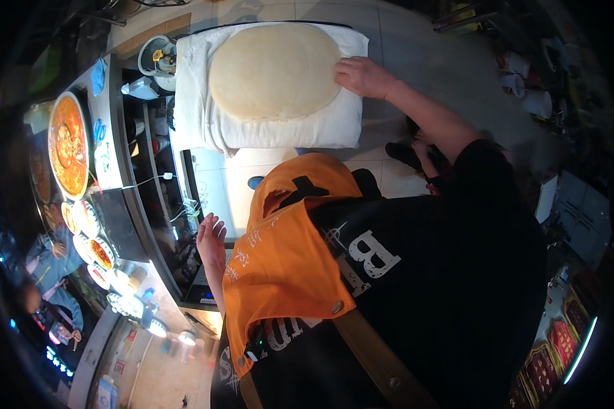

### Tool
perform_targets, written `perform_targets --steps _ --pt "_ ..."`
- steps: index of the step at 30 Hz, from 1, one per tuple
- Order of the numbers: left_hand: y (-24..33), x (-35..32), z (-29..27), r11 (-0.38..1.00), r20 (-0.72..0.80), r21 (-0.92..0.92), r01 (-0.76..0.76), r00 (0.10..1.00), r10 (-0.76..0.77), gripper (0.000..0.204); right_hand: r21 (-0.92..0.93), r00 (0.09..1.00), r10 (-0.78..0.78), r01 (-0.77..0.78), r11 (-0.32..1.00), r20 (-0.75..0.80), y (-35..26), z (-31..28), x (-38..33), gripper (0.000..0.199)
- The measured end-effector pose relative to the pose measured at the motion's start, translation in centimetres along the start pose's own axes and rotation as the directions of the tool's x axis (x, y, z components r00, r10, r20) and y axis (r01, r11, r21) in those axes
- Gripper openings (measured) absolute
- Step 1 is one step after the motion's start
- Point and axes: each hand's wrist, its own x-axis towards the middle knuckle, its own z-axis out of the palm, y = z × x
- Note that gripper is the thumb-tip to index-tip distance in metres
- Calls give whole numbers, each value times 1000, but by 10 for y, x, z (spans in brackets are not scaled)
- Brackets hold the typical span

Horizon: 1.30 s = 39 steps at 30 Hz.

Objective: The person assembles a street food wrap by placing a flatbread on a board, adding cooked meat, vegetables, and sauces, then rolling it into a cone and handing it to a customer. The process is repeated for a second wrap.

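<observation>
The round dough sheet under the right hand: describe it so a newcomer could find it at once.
Start at the white padded cushion at top centre, beside the counter. The round dough sheet lies flat on it, the right hand resting on its right edge. It is pale cream and smooth, unlike the orange-red pan of sauce at left.

The person wears a black short-sleeved shirt (443, 273) with white lettering, an orange apron (286, 252) with brown straps, and dark shoes (406, 155).

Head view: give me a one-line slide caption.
Right hand rests on the edge of a round, pale flattened dough sheet on a white cloth pad; left hand hangs open.
</observation>
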Motion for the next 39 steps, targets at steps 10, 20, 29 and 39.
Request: perform_targets --steps 10,20,29,39 --pt "7 -3 23 999 2 45 -17 1000 17 28 55 995 -94 96 994 -42 2 -3 -2 6" --pt "12 -1 31 999 -22 46 -6 1000 7 26 56 997 -60 57 997 52 5 0 1 5" --pt "29 -10 68 989 -95 147 -36 994 50 28 104 992 -89 79 991 90 12 -4 13 12" --pt "97 19 229 827 370 451 -334 914 167 24 153 973 -21 -15 988 230 18 -12 44 11"
